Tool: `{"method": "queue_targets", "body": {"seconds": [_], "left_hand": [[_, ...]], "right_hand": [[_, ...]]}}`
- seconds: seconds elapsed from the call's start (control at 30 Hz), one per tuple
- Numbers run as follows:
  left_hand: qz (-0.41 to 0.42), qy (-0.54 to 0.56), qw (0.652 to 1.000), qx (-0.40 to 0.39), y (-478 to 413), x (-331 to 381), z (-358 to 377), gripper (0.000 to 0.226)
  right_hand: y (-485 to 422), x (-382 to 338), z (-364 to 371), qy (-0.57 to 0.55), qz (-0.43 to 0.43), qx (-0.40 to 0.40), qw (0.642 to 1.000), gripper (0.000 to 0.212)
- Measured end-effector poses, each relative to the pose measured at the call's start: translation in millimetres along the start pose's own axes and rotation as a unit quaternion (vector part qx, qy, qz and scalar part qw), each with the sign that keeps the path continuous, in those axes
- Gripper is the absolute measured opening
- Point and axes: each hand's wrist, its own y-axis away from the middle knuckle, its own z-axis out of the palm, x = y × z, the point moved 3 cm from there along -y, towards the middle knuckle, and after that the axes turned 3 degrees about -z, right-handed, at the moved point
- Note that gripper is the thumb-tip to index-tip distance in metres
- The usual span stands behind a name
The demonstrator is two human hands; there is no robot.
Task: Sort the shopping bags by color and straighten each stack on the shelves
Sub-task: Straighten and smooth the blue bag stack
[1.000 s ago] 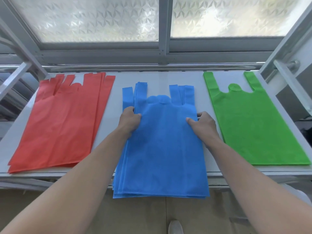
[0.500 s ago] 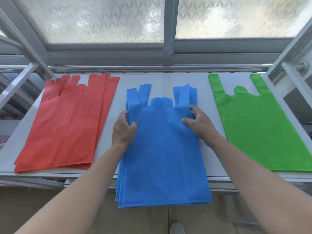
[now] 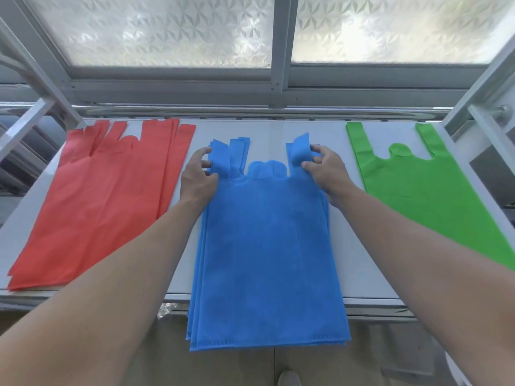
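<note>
Blue bag stack, handles uneven, bottom overhanging shelf

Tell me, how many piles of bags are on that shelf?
3. A red pile lies on the left, a blue pile in the middle under both hands, overhanging the front edge, and a green pile on the right, partly hidden by an arm.

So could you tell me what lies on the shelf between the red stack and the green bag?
The blue stack, gripped at its handles by both hands, as the head view shows.
</note>
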Motion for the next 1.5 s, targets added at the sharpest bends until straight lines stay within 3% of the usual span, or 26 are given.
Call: {"method": "queue_targets", "body": {"seconds": [0.1,0.27,0.4,0.47,0.53,0.6,0.77,0.9,1.07,1.27,1.37,1.43,1.5], "left_hand": [[0.009,-0.036,0.999,0.016,-2.9,-7.5,-1.7,0.060],[-0.006,-0.127,0.990,0.063,-4.9,-18.2,4.7,0.064],[-0.085,-0.124,0.987,0.058,-5.3,-4.8,10.9,0.077],[-0.158,-0.116,0.980,0.042,-8.8,2.4,11.3,0.059],[-0.198,-0.103,0.974,0.022,-16.4,5.4,11.2,0.040],[-0.207,-0.095,0.974,0.001,-23.2,3.1,10.2,0.038],[-0.096,-0.048,0.994,0.008,-22.2,-1.7,6.3,0.030],[0.029,0.057,0.998,0.018,0.4,14.3,2.1,0.007],[0.071,0.076,0.994,0.020,8.1,36.1,11.4,0.010],[-0.045,-0.093,0.994,-0.030,-9.0,25.7,35.2,0.055],[-0.070,-0.183,0.981,0.009,2.8,19.2,31.8,0.067],[-0.102,-0.183,0.978,0.011,12.7,19.1,26.9,0.075],[-0.139,-0.168,0.976,-0.009,24.2,17.0,21.1,0.088]], "right_hand": [[-5.9,2.3,0.5,-0.002,0.003,-0.011,1.000,0.044],[-6.2,8.2,3.9,0.257,-0.007,0.024,0.966,0.053],[-7.9,6.9,10.3,0.361,0.021,0.014,0.932,0.054],[-13.1,4.3,11.5,0.374,0.031,0.004,0.927,0.040],[-16.1,2.7,12.0,0.380,0.031,-0.006,0.924,0.042],[-13.1,-1.1,13.0,0.390,0.014,-0.010,0.920,0.039],[1.5,-3.0,8.4,0.306,-0.056,-0.002,0.950,0.021],[8.6,0.2,-4.6,0.252,-0.100,0.018,0.962,0.029],[13.2,-2.2,-19.8,0.206,-0.092,0.041,0.973,0.021],[10.0,9.5,-26.6,0.294,0.005,0.039,0.955,0.033],[13.6,13.0,-25.2,0.368,0.027,0.033,0.929,0.061],[21.5,13.8,-26.7,0.404,0.062,0.024,0.912,0.083],[36.0,14.6,-29.1,0.412,0.086,0.005,0.907,0.088]]}}
